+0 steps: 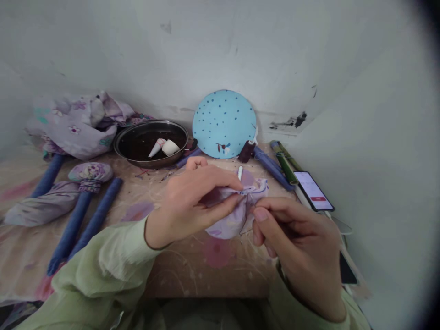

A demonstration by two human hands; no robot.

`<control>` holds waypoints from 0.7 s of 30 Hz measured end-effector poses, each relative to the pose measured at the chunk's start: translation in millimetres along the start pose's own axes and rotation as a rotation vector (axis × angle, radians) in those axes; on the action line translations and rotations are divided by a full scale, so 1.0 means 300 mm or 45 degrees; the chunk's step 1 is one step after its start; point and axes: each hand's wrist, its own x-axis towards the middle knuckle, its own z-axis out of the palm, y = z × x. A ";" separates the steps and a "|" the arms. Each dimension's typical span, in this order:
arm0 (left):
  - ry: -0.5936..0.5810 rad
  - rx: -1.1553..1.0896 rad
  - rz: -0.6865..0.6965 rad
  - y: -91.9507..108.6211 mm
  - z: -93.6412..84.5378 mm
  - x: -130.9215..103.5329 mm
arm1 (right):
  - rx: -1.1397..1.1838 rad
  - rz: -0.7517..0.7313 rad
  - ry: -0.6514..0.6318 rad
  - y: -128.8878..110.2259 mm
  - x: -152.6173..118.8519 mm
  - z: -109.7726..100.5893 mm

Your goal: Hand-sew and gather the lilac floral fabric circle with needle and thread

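Observation:
A small piece of light purple floral cloth [225, 228] is held above the table in the middle of the view. My left hand [195, 201] pinches its gathered upper edge between thumb and fingers. Close to the cloth's right side, my right hand [299, 247] has thumb and forefinger pressed together; whatever lies between these fingertips is too small to make out. A dark thread runs down the cloth beside the right fingertips. Just behind the cloth, a small white stick-like item [240, 172] shows.
A round metal pan [151, 162] holds two white items. Behind stands a blue dotted disc [223, 123], near a dark thread spool [246, 151]. Blue rolls [98, 217] and floral cloth [74, 128] lie left; a phone [314, 190] and green sticks [285, 162] lie right.

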 end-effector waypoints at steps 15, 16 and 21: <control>-0.064 0.079 0.083 0.024 -0.010 0.003 | 0.087 0.043 0.004 -0.002 -0.010 0.000; -0.069 0.084 0.094 0.026 -0.012 0.002 | 0.088 0.038 0.006 -0.002 -0.012 0.000; -0.072 0.113 0.148 0.025 -0.019 -0.001 | 0.112 0.017 0.014 -0.001 -0.017 0.008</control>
